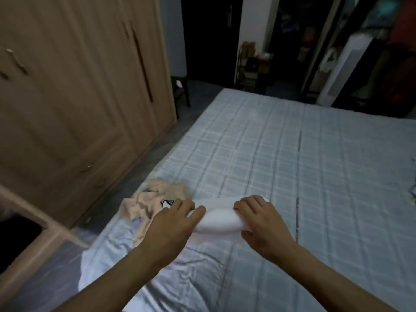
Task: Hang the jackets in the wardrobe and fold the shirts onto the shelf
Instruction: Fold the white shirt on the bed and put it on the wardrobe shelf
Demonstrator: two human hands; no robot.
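Note:
A white shirt (217,218), folded into a thick compact bundle, lies on the bed near its front left part. My left hand (173,224) grips the bundle's left end and my right hand (261,221) grips its right end, fingers curled over the top. Just left of it a crumpled beige shirt (148,202) with a dark printed mark lies at the bed's edge. The wooden wardrobe (78,97) stands to the left with its tall doors closed.
The bed (292,165) has a pale blue checked cover. An open wooden door or panel edge (33,224) juts out at lower left. A dark chair (180,91) stands past the wardrobe. An open closet with hanging clothes (382,52) is at far right.

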